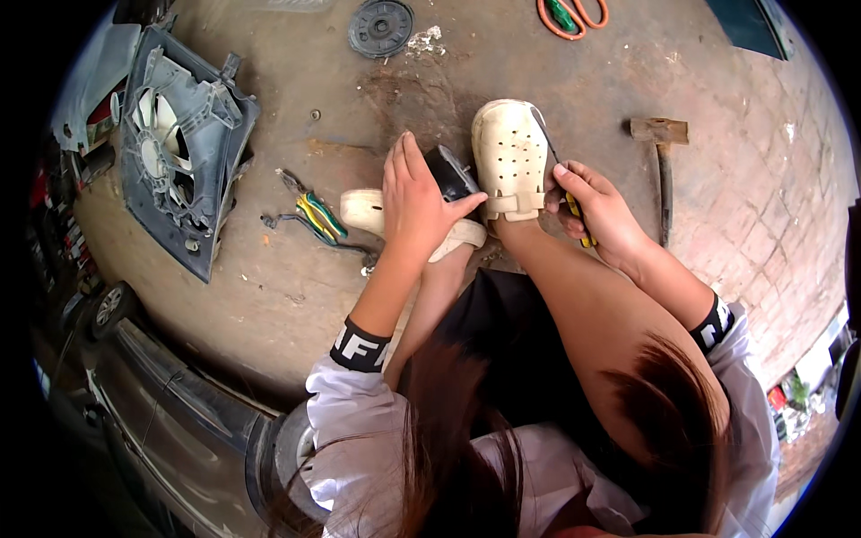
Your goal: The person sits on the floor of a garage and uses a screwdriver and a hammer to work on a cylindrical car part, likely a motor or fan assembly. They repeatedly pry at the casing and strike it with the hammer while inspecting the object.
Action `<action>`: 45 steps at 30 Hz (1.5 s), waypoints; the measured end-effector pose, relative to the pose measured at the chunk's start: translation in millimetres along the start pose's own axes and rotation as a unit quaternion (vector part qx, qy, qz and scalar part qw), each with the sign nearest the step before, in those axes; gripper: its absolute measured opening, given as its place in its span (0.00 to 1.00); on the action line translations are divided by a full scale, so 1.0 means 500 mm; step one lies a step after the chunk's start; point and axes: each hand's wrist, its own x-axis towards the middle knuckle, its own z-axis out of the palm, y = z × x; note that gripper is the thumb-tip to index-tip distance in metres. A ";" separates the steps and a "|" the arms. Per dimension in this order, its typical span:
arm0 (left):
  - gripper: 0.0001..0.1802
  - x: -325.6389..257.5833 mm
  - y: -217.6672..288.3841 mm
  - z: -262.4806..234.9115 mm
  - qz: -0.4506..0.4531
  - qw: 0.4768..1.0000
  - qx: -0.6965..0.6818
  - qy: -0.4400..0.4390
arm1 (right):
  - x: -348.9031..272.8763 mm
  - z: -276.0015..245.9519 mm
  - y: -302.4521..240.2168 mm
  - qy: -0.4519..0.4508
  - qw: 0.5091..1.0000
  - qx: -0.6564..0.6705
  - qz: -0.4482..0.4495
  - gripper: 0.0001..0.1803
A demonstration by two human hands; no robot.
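A car (170, 394), radiator fan (157, 154) and hammer (665, 179) suggest a vehicle repair workshop.

The brown floor (583, 90) bears a fan shroud (204, 143) and pliers (316, 217) at left, a dark disc (380, 28) far off, a hammer (664, 166) at right.

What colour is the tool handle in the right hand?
Yellow and black handle, best in the head view.

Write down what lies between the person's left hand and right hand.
In the head view, a black part sits beside the left hand, then a perforated cream clog, before the right hand, which grips a tool.
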 end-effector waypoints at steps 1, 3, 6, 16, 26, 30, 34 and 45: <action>0.59 0.002 -0.023 0.012 -0.035 0.998 0.016 -0.057 | 0.000 0.001 0.000 -0.003 1.000 -0.017 0.009 0.13; 0.60 0.024 -0.041 0.020 -0.060 0.981 0.018 -0.182 | -0.001 0.008 -0.001 0.028 0.999 -0.030 0.010 0.12; 0.57 0.062 -0.078 0.009 -0.126 0.938 -0.067 -0.317 | 0.003 0.014 0.000 0.047 0.998 -0.040 0.009 0.12; 0.62 -0.002 -0.033 0.015 -0.129 0.973 -0.065 -0.179 | -0.007 0.001 0.005 0.069 0.990 -0.115 -0.049 0.12; 0.53 -0.009 -0.040 0.026 -0.239 0.951 -0.149 -0.129 | -0.018 0.017 -0.026 0.067 0.977 -0.178 -0.092 0.14; 0.46 -0.024 -0.094 0.003 -0.287 0.888 -0.341 -0.109 | 0.014 0.045 -0.034 0.030 0.963 -0.242 -0.112 0.17; 0.44 -0.076 -0.074 -0.093 -0.292 0.823 -0.480 -0.086 | 0.024 0.102 -0.049 -0.003 0.943 -0.294 -0.154 0.24; 0.60 -0.249 0.060 -0.353 -0.089 0.874 -0.476 -0.021 | -0.075 0.227 -0.070 -0.289 0.900 -0.273 -0.178 0.34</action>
